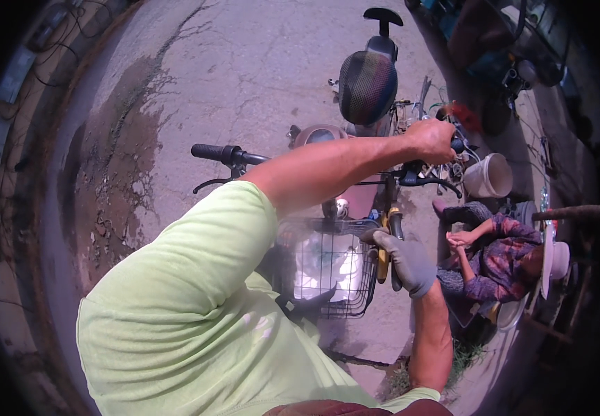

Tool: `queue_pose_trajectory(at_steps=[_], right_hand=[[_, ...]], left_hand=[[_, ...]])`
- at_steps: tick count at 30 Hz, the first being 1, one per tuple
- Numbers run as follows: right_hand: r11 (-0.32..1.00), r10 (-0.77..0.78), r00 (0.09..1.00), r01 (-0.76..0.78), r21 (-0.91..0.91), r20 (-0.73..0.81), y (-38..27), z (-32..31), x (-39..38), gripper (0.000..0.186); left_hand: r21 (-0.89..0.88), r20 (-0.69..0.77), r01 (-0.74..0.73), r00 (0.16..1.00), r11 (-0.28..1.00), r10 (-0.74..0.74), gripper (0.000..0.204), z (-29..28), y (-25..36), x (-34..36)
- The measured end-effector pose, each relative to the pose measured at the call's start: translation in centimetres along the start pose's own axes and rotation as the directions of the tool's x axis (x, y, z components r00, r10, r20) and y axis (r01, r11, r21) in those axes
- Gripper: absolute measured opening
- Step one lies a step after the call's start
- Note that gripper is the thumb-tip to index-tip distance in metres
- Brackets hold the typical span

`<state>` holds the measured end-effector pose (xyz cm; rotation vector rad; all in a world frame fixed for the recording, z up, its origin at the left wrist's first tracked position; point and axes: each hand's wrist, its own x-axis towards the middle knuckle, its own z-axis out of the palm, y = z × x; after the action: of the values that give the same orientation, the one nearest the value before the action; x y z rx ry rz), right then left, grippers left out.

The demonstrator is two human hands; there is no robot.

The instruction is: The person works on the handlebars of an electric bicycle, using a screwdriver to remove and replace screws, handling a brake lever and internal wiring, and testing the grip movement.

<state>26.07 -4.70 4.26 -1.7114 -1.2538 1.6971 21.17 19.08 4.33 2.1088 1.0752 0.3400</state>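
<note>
My bare left hand [430, 141] reaches across to the far right and is closed around the right end of a bicycle's handlebar, by the black brake lever [428, 182]. The grip under my fingers is mostly hidden. My gloved right hand [409, 262] grips a pliers-like tool [383, 258] with yellow-and-black handles, just right of the basket. Its jaw end points up toward the handlebar. The wire basket [366, 295] sits at the bike's front and holds something pale. The opposite black handlebar grip [211, 152] sticks out left of my forearm. A mesh-covered saddle [368, 87] is farther off.
To the right sits a person [501, 260] in a pale hat, hands together. A white bucket [488, 176] stands beyond them, near scattered tools and parts [456, 114]. Wet, dark patches mark the concrete ground [119, 145] at left. Cables hang along the left edge.
</note>
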Motion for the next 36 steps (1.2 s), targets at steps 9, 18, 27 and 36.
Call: queue_pose_trajectory(at_steps=[9, 18, 27, 36], right_hand=[[0.976, -0.143, 0.985, 0.124, -0.179, -0.097, 4.8, 0.7, 2.4, 0.035], [0.942, -0.332, 0.930, 0.335, -0.008, -0.160, 8.3, 2.7, 4.8, 0.027], [0.992, 0.060, 0.994, -0.050, -0.114, 0.090, -3.3, -1.7, -0.7, 0.047], [0.932, -0.344, 0.922, 0.358, 0.055, -0.179, 10.9, 2.9, 5.4, 0.028]], left_hand=[[-0.003, -0.001, -0.030, 1.000, 1.000, 0.030, 0.043, 0.0, 0.4, -0.5], [0.004, 0.005, -0.012, 1.000, 1.000, 0.012, 0.044, -0.1, 0.6, -0.6], [-0.008, 0.002, -0.023, 1.000, 1.000, 0.023, 0.044, -0.1, 0.7, -0.9], [-0.028, 0.005, -0.021, 1.000, 0.999, 0.022, 0.044, 0.1, 0.8, -0.8]])
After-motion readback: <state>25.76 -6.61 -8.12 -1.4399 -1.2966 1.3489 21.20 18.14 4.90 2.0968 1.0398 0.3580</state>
